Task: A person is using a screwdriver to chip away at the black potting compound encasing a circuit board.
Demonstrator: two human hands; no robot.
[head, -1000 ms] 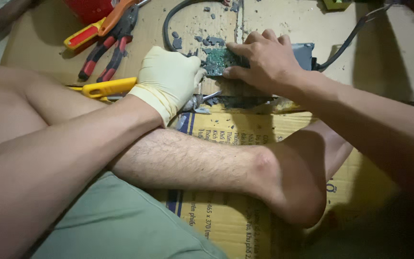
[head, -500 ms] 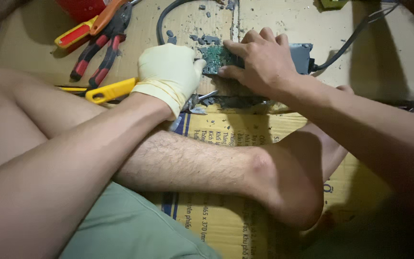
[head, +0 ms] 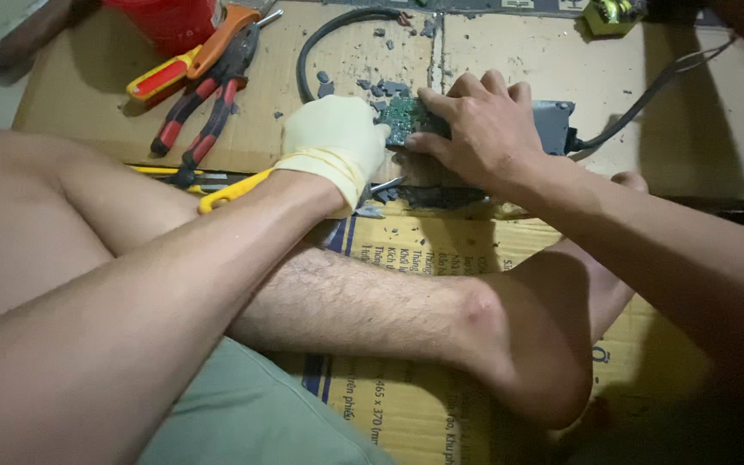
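Note:
My left hand [head: 335, 142], in a cream glove, is curled against the left edge of a small green circuit board [head: 404, 116]; its fingertips are hidden. My bare right hand [head: 480, 129] lies over the board's right side and over the grey plastic case [head: 553, 123] beneath it, thumb at the near edge. A black cable [head: 647, 95] leaves the case to the right. Grey plastic fragments [head: 372, 86] are scattered around the board. My crossed legs and bare foot [head: 536, 344] rest on printed cardboard [head: 406, 250] below the hands.
Red-handled pliers [head: 204, 116] and an orange-yellow tool [head: 184, 65] lie at the upper left beside a red container [head: 161, 21]. A yellow-handled tool [head: 230, 191] lies under my left wrist. A looped black cable [head: 320, 39] sits behind the board.
Both hands stay on the circuit board with almost no shift. The view has drifted a little, so the tools at the upper left sit further right and lower in frame.

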